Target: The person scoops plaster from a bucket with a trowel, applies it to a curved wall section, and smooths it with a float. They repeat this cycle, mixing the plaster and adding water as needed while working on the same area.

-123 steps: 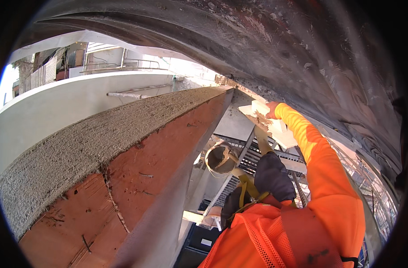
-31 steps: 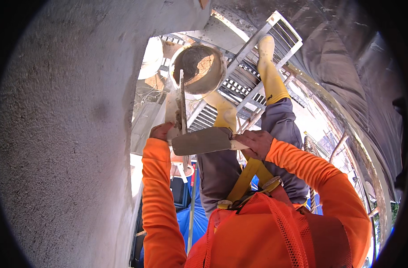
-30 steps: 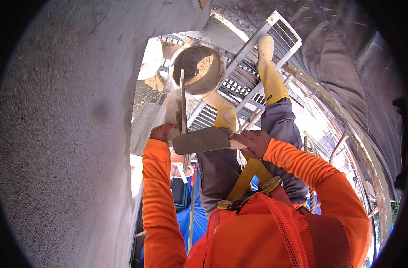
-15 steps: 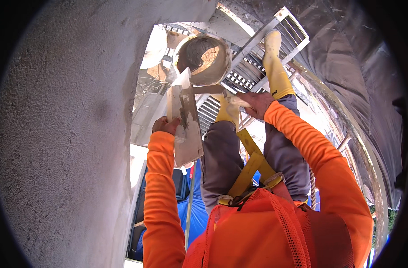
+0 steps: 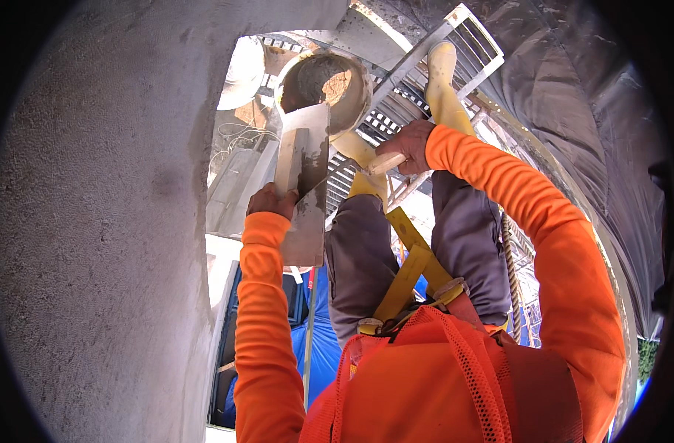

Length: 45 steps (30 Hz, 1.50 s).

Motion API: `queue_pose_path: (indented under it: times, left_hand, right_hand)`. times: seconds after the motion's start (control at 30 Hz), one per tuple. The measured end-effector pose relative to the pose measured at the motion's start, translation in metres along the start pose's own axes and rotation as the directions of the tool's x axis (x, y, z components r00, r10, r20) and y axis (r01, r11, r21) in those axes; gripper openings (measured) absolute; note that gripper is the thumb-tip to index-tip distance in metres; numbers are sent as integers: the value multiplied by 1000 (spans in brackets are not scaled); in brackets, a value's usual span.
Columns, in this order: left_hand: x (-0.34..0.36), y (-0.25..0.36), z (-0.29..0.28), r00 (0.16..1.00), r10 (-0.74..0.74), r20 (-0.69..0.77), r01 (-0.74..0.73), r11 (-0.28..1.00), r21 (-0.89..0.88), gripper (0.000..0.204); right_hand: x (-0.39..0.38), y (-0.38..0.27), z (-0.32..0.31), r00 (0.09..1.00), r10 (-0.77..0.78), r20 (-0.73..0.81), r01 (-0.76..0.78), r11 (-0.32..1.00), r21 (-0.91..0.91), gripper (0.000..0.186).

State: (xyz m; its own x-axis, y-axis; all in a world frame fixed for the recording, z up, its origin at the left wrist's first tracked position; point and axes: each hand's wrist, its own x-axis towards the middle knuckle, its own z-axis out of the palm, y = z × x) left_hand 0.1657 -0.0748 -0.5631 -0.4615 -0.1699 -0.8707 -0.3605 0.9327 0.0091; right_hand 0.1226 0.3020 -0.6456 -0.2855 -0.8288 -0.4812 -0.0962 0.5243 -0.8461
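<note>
My left hand [image 5: 272,201] is closed round the wooden handle of a flat rectangular plastering trowel [image 5: 304,240], held in front of my left leg. Wet grey mortar smears one side of its plate. The pale wooden handle of a smaller trowel [image 5: 386,162] is gripped in my right hand [image 5: 414,146]. Its thin dark blade reaches leftward onto the flat plate and is seen almost edge-on. Beyond both tools stands a round bucket [image 5: 362,103] with grey mortar inside its walls.
A large grey plastered wall [image 5: 108,221] rises close on my left. My yellow boots [image 5: 444,92] stand on a slotted metal platform [image 5: 403,100] with a metal frame. A curved rail and dark sheeting [image 5: 573,111] run along the right. Blue tarp [image 5: 322,347] shows far below.
The flat trowel has turned more upright, its plate facing up. My right hand has moved slightly up and left, and the small trowel's blade now slants lower across the plate.
</note>
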Motion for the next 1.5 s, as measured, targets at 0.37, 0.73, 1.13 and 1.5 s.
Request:
queue_pose_path:
  times: [0.37, 0.73, 1.13, 1.5]
  left_hand:
    - [10, -8, 4, 998, -5, 63, 10, 997, -80, 53]
    - [0, -7, -12, 979, 122, 163, -91, 978, -186, 47]
    - [2, -10, -14, 986, 80, 149, -51, 981, -186, 47]
    - [3, -58, 19, 922, 155, 356, 299, 303, -905, 30]
  right_hand:
    - [-31, 1, 0, 969, 240, -59, -247, 955, -166, 46]
    - [-8, 6, 0, 991, 131, 10, -130, 988, -79, 33]
    - [-42, -3, 45, 998, 37, 41, -21, 946, -324, 49]
    - [-45, -42, 83, 924, 215, -316, -206, 977, 59, 39]
